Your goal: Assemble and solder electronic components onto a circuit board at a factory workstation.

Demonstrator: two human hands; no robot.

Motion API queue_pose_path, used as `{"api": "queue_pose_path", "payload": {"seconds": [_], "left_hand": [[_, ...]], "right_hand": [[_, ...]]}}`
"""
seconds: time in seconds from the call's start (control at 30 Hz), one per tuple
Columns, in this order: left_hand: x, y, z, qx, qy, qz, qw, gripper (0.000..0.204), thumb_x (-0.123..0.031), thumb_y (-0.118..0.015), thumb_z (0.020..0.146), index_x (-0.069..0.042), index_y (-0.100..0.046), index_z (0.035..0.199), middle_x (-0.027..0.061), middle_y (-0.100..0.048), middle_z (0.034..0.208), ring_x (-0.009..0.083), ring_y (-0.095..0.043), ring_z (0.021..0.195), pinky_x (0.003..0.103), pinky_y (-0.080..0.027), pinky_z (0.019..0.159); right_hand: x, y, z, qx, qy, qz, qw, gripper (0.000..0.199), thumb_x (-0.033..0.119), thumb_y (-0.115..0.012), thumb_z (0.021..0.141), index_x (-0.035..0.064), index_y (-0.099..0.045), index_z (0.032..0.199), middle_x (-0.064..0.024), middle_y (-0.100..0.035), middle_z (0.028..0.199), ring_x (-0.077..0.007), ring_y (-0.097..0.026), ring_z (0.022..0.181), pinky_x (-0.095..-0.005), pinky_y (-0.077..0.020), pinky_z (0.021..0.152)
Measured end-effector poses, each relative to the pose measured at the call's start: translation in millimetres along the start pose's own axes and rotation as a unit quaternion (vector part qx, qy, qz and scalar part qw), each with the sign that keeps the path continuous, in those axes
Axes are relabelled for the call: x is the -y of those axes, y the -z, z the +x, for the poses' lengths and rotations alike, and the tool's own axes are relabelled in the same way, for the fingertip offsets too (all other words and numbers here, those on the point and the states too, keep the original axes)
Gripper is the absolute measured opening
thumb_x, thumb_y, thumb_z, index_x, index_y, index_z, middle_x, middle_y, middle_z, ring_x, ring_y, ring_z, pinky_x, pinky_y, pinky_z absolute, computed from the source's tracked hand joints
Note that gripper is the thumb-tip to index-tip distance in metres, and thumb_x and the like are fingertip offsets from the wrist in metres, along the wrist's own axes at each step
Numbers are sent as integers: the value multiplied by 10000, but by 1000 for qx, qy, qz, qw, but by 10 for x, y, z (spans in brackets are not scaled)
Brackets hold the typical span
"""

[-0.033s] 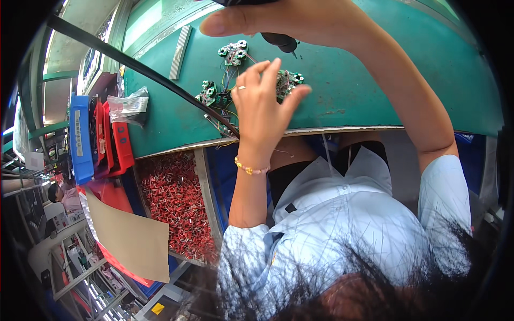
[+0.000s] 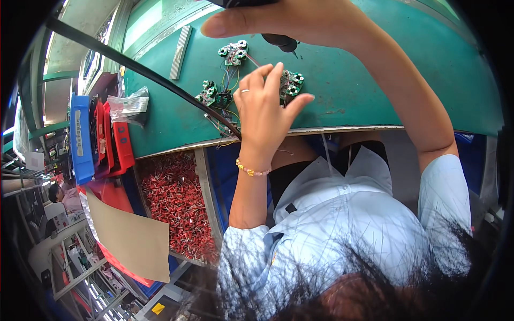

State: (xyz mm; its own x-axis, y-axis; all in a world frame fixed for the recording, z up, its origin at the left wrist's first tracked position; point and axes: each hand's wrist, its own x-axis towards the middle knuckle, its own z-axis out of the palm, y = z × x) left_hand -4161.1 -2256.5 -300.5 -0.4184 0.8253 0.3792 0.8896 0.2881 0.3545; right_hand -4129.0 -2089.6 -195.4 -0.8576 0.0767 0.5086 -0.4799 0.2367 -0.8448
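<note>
Loose red parts (image 2: 179, 208) are filling a bin (image 2: 206, 184) below the bench (image 2: 375, 96), to the near left of a wired circuit board (image 2: 293, 81). On the bench, that board is lying just beside the left hand (image 2: 262, 115), which is holding its thumb apart from bent fingers; whether the fingertips are touching it, one cannot tell. Looking light, stiff and fragile, the board is probably favoring a hold by its edges, clear of exposed components and snag-prone wiring. Apparently raised above the board's far side, the right hand (image 2: 289, 18) is gripping a black power driver (image 2: 281, 41), its bit pointing down. A second board (image 2: 207, 92) is lying to its left, a third board (image 2: 234, 53) farther off, and a grey ribbed strip (image 2: 181, 52) beyond, at its far left.
</note>
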Motion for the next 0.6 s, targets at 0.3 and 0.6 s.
{"api": "queue_pose_path", "payload": {"seconds": [0.3, 0.6], "left_hand": [[-64, 165, -100, -13, 5, -248, 969, 486, -78, -759, 725, -28, -589, 1176, 102, -588, 1153, 172, -577, 985, 303, -469, 851], [-7, 81, -144, -15, 106, -540, 835, 555, -71, -736, 780, 20, -483, 1266, 164, -521, 1267, 194, -574, 1071, 308, -472, 925]], "right_hand": [[-142, 107, -444, -75, 106, -319, 939, 474, 247, -658, 867, 5, -501, 1244, -74, -596, 956, -129, -609, 796, -207, -488, 729], [-252, -443, -1249, -176, -181, 125, 959, 333, 80, -639, 860, 5, -593, 1182, -71, -660, 984, -128, -630, 895, -256, -504, 800]]}}
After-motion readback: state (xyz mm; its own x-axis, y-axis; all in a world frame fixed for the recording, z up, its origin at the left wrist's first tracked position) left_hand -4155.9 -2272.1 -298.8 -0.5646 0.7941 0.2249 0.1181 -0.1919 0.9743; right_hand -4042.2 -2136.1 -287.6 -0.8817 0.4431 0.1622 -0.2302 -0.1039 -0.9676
